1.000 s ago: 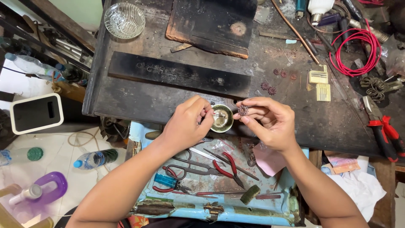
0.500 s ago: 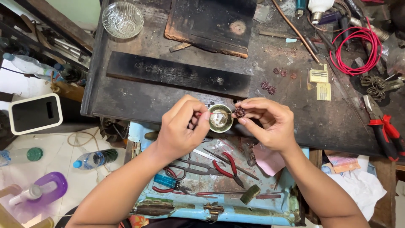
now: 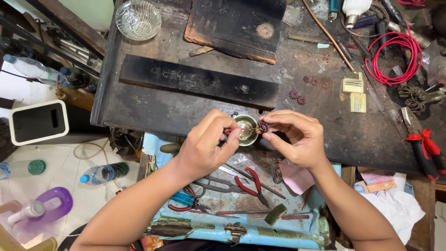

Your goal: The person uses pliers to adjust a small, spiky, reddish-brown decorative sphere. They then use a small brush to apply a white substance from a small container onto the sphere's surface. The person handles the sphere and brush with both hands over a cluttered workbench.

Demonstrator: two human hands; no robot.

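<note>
My right hand pinches a small dark red spiky bead between thumb and forefinger, just right of a small round metal cup that rests at the front edge of the dark workbench. My left hand is closed around a thin tool with a reddish handle, whose tip reaches over the cup toward the bead. Most of the tool is hidden by the fingers.
More spiky beads lie on the bench behind. A black slab, a charred board, a glass bowl, a red wire coil and red-handled pliers lie around. Below my hands a blue drawer holds pliers and scissors.
Both hands have stayed by the metal cup with only slight shifts; the bead has drawn a little closer to the cup's rim and the tool tip.
</note>
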